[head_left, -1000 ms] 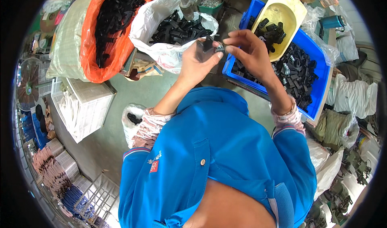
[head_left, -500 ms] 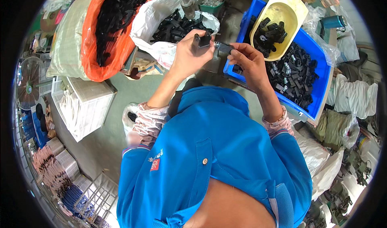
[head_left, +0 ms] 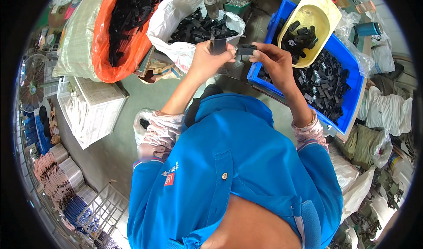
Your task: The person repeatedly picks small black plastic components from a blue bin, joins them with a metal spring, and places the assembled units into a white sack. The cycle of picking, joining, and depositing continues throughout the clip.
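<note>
My left hand [head_left: 206, 61] is closed around a black plastic part [head_left: 218, 46], a long piece standing upright between thumb and fingers. Just to its right, my right hand [head_left: 276, 63] pinches a small black block [head_left: 246, 50] between thumb and fingertips. The block's free end points at the left hand's part, close to the left thumb tip. Whether the two pieces touch, I cannot tell. Both hands are in front of a white sack [head_left: 161, 26] of black parts and left of a blue bin [head_left: 254, 75] holding small black blocks and springs.
A yellow tub [head_left: 324, 6] with black parts rests on the blue bin. An orange-lined sack [head_left: 100, 50] of black pieces stands far left, above a white crate [head_left: 103, 103]. A metal tool [head_left: 211, 5] rises behind the white sack, beside a green box [head_left: 238, 7].
The left hand's part has turned more upright. The right hand's block remains beside it, and the spring that showed between them is no longer visible. The surroundings have shifted slightly in view.
</note>
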Motion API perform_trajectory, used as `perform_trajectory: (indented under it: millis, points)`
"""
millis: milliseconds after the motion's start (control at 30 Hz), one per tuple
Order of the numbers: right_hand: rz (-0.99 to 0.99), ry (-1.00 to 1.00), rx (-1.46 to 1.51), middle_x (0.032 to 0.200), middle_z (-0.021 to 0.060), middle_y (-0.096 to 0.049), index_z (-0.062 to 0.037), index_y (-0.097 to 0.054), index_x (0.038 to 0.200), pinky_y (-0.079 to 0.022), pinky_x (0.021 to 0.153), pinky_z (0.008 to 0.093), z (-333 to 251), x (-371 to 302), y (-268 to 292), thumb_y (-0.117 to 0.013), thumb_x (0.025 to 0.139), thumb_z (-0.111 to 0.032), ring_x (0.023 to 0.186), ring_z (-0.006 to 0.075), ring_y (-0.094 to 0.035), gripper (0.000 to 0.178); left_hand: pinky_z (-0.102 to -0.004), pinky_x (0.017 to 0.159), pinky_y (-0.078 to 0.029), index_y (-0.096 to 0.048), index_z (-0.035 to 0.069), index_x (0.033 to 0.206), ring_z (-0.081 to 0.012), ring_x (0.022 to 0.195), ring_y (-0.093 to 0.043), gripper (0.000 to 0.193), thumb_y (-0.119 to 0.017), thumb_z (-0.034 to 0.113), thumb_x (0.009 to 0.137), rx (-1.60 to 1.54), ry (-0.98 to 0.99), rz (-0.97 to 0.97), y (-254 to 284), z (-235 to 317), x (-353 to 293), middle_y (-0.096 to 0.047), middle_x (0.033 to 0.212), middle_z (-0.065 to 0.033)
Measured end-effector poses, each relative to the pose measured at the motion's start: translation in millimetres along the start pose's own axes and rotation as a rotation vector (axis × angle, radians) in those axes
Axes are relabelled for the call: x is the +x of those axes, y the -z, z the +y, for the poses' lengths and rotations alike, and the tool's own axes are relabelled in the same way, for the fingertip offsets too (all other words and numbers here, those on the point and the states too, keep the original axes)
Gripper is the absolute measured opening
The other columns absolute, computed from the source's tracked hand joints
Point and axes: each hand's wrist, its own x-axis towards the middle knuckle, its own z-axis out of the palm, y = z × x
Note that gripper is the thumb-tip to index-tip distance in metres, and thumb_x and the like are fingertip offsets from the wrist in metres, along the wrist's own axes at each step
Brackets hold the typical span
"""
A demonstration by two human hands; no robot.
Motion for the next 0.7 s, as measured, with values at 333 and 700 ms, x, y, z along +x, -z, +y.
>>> perform_trajectory:
  millis: [333,700]
  points:
    - [0.024,-0.195,0.367,0.095,0.0098,-0.068,0.0067,-0.063,0.117,-0.053,0.078,0.0271,-3.7,2.5,21.6,-0.063,0.093,-0.01,0.083,0.0151,-0.065,0.029,-0.0243,0.062,-0.047,-0.056,0.0,0.122,-0.0129,0.077,-0.057,0.04,-0.055,0.03,0.096,-0.638,0.302,-0.205,18.3,13.8,-3.7,-0.064,0.102,-0.0106]
    - [-0.052,-0.148,0.321,0.092,0.0056,-0.066,0.0029,-0.063,0.114,-0.051,0.077,0.0252,-25.7,12.7,34.9,-0.061,0.095,-0.013,0.084,0.0123,-0.062,0.025,-0.0252,0.058,-0.049,-0.05,0.001,0.122,-0.0168,0.081,-0.061,0.032,-0.055,0.022,0.098,-0.539,0.329,-0.398,15.9,-2.3,-17.5,-0.062,0.109,-0.0142]
